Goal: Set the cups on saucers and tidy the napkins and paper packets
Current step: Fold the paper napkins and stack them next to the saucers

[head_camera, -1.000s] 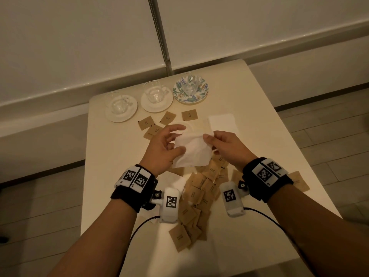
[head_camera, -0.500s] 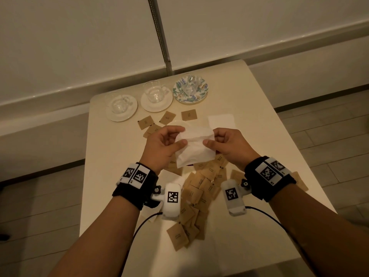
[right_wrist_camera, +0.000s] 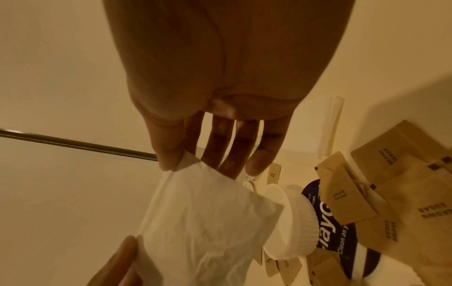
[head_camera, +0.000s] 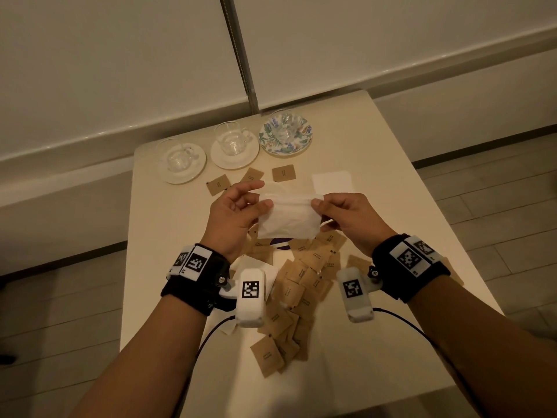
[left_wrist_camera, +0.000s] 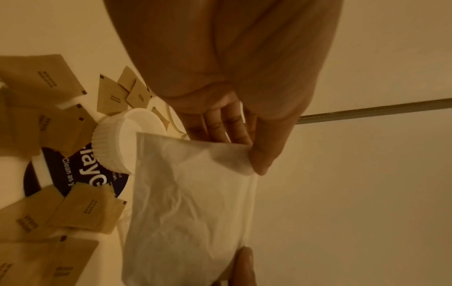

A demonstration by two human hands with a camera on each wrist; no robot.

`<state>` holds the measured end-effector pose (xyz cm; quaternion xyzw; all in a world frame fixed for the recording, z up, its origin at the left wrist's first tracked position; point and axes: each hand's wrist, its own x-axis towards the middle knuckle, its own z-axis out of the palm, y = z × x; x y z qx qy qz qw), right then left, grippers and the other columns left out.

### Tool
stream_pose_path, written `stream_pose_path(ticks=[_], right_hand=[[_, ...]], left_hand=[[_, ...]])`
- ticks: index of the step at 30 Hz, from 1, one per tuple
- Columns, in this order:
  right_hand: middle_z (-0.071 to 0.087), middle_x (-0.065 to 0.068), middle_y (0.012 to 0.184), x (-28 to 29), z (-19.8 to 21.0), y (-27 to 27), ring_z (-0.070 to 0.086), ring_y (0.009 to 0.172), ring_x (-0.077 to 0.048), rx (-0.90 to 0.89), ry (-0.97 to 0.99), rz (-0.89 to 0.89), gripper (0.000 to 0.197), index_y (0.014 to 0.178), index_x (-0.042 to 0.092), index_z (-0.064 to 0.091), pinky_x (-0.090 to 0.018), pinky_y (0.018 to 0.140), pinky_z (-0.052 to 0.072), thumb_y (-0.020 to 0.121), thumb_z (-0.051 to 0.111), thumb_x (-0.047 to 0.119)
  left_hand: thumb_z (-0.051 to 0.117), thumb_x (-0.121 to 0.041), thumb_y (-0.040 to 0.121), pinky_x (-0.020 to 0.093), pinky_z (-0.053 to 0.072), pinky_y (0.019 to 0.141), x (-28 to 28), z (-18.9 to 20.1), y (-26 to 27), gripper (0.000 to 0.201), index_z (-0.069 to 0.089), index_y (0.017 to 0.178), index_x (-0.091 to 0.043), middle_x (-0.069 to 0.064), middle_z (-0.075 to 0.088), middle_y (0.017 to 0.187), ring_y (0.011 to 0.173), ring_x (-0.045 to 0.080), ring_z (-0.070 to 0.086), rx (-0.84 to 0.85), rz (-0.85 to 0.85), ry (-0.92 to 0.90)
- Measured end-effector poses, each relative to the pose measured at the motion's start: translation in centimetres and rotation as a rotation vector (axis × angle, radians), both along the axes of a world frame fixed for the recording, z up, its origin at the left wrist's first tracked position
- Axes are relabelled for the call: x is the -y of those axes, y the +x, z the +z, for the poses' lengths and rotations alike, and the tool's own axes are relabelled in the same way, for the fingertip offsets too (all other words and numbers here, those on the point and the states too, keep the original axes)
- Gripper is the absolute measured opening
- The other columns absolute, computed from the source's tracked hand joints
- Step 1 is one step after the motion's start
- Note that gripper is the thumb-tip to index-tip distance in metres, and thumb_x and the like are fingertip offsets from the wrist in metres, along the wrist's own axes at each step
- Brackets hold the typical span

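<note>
The left hand (head_camera: 232,220) pinches one upper corner of a thin, crumpled white paper napkin (head_camera: 289,220) between thumb and forefinger; the right hand (head_camera: 349,218) pinches the opposite upper corner the same way, so the napkin hangs stretched between them above the cream-coloured bench (head_camera: 391,182). Directly under the napkin, half buried, lies a dark blue tub with a ribbed white lid (left_wrist_camera: 115,143) on its side. Around it and toward the near edge sprawls a heap of small brown paper sugar packets (head_camera: 298,285), with three more packets (head_camera: 251,178) lying apart farther back. Just right of those rests a flat folded white napkin (head_camera: 331,182). Along the far edge three clear glass cups stand on saucers: two plain white saucers (head_camera: 182,162) (head_camera: 235,150) and one floral-patterned saucer (head_camera: 286,134).
</note>
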<state>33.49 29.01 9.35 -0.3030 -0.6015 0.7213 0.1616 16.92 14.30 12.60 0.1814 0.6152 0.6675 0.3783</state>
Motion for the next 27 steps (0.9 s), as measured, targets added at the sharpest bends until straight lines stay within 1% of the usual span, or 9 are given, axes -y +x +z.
stream_pose_path(ticks=[2, 5, 8, 11, 15, 19, 23, 25, 27], right_hand=[[0.068, -0.024, 0.089, 0.0, 0.0, -0.1, 0.064, 0.075, -0.020, 0.007, 0.024, 0.009, 0.022, 0.086, 0.007, 0.076, -0.023, 0.062, 0.054, 0.092, 0.066, 0.025], [0.070, -0.016, 0.080, 0.2, 0.1, -0.2, 0.064, 0.072, -0.017, 0.009, 0.047, -0.002, 0.020, 0.083, 0.008, 0.076, -0.024, 0.063, 0.054, 0.092, 0.066, 0.022], [0.072, -0.017, 0.085, 0.0, 0.0, -0.3, 0.065, 0.073, -0.020, 0.009, 0.052, -0.076, 0.018, 0.088, 0.001, 0.075, -0.029, 0.067, 0.056, 0.089, 0.069, 0.018], [0.072, -0.021, 0.088, -0.3, -0.2, -0.4, 0.065, 0.071, -0.020, 0.013, 0.066, -0.098, 0.019, 0.094, -0.004, 0.071, -0.028, 0.065, 0.055, 0.085, 0.074, 0.013], [0.069, 0.004, 0.068, -0.4, -0.1, -0.3, 0.063, 0.060, -0.005, 0.018, 0.115, -0.101, 0.008, 0.083, 0.007, 0.070, -0.016, 0.060, 0.050, 0.082, 0.077, 0.011], [0.066, 0.010, 0.065, -0.4, -0.2, -0.5, 0.059, 0.060, -0.002, 0.002, 0.131, -0.112, 0.009, 0.077, 0.012, 0.070, -0.015, 0.062, 0.048, 0.080, 0.078, 0.015], [0.067, 0.003, 0.080, -0.6, -0.2, -0.7, 0.060, 0.074, -0.007, 0.072, 0.210, -0.128, 0.015, 0.081, 0.015, 0.068, -0.023, 0.071, 0.049, 0.077, 0.081, 0.024], [0.063, 0.003, 0.099, -0.8, -0.2, -0.7, 0.058, 0.091, -0.008, 0.146, 0.335, -0.155, 0.031, 0.093, 0.020, 0.063, -0.021, 0.078, 0.046, 0.072, 0.084, 0.029], [0.055, 0.008, 0.118, -0.7, 0.2, -1.0, 0.051, 0.110, -0.008, 0.196, 0.515, -0.057, 0.051, 0.112, 0.029, 0.058, -0.022, 0.091, 0.040, 0.069, 0.086, 0.036]], left_hand=[[0.064, 0.005, 0.086, 0.029, 0.054, 0.074, -0.1, 0.2, -0.1, 0.028, 0.065, 0.111, -0.007, 0.001, 0.062, 0.079, 0.077, 0.013, 0.061, 0.032, 0.005, -0.011], [0.065, 0.002, 0.087, 0.028, 0.055, 0.071, -0.2, 0.1, -0.1, 0.018, 0.069, 0.099, -0.011, 0.006, 0.066, 0.083, 0.078, 0.014, 0.063, -0.020, 0.032, -0.056], [0.071, 0.002, 0.082, 0.034, 0.055, 0.081, 0.2, -0.4, -0.2, 0.018, 0.072, 0.095, -0.011, 0.013, 0.060, 0.091, 0.083, 0.018, 0.060, -0.158, 0.000, -0.105], [0.074, 0.003, 0.080, 0.036, 0.056, 0.086, 0.5, -0.7, -0.6, 0.021, 0.073, 0.094, -0.013, 0.006, 0.061, 0.087, 0.081, 0.015, 0.059, -0.257, -0.061, -0.147], [0.076, -0.004, 0.080, 0.024, 0.054, 0.075, 0.5, -1.0, -1.2, 0.018, 0.074, 0.086, -0.021, 0.003, 0.065, 0.081, 0.074, 0.014, 0.059, -0.440, -0.096, -0.222], [0.076, -0.013, 0.083, 0.018, 0.047, 0.071, 0.5, -1.1, -1.7, 0.013, 0.072, 0.083, -0.026, 0.001, 0.066, 0.089, 0.074, 0.006, 0.058, -0.617, -0.131, -0.284], [0.074, -0.022, 0.085, 0.021, 0.044, 0.076, 0.5, -0.8, -2.1, 0.008, 0.070, 0.086, -0.029, 0.002, 0.061, 0.103, 0.084, 0.011, 0.059, -0.745, -0.187, -0.345], [0.074, -0.022, 0.085, 0.019, 0.043, 0.077, 0.5, -0.5, -2.2, 0.007, 0.070, 0.088, -0.028, -0.002, 0.061, 0.101, 0.086, 0.009, 0.059, -0.799, -0.228, -0.349], [0.073, -0.023, 0.085, 0.017, 0.041, 0.078, 0.4, -0.3, -2.2, 0.007, 0.069, 0.089, -0.027, -0.007, 0.060, 0.097, 0.088, 0.007, 0.057, -0.879, -0.287, -0.370]])
